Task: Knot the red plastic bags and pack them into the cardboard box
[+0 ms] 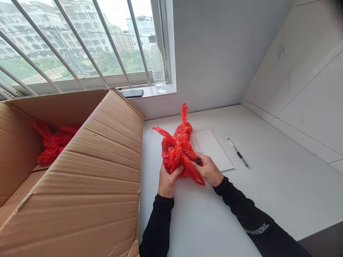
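Observation:
A red plastic bag (178, 150), knotted with its handle loops sticking out, is between my two hands above the white table. My left hand (168, 180) grips its near left side, thumb on top and the other fingers hidden beneath. My right hand (207, 167) pinches the bag's right side, close to a loop that hangs toward me. What the bag contains cannot be made out. Partly behind the bag lies a white sheet of paper (214, 151) with small print on it.
To the left stands a large open cardboard box (107, 171) with another knotted red bag (55, 142) inside. A pen (238, 152) lies right of the paper. On the windowsill are a phone (132, 93) and a clear water bottle (157, 66). Walls bound the table (268, 178) behind and at right.

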A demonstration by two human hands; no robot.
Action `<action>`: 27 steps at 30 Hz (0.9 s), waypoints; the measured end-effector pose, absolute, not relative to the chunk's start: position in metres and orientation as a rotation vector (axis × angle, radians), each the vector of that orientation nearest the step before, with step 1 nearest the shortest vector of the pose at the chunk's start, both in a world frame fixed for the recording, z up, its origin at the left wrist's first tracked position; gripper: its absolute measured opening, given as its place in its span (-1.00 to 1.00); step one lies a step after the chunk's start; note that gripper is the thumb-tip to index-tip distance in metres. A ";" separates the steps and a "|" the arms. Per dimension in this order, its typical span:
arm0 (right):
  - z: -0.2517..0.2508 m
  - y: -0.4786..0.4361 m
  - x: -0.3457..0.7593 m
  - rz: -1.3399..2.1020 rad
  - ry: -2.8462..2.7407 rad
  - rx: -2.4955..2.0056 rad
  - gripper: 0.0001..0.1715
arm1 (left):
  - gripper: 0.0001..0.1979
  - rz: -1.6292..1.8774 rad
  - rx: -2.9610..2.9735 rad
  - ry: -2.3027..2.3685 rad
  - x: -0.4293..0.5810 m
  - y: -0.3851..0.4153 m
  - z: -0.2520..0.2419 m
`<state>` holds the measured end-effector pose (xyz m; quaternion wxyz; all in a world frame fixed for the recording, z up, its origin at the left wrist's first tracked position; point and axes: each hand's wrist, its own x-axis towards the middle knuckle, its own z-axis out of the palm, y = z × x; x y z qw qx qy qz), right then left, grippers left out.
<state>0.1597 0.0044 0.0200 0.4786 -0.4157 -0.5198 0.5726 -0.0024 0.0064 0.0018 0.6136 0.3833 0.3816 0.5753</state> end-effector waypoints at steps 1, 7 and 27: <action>0.020 0.005 0.160 1.355 -1.299 -1.016 -0.76 | -0.44 1.329 0.903 0.877 -0.002 0.006 0.002; 0.020 0.008 0.161 1.354 -1.362 -0.940 -0.80 | -0.38 1.366 0.962 0.898 -0.003 0.008 0.001; 0.022 0.005 0.162 1.222 -1.184 -0.980 -0.80 | -0.70 1.337 0.930 0.868 -0.001 0.001 0.007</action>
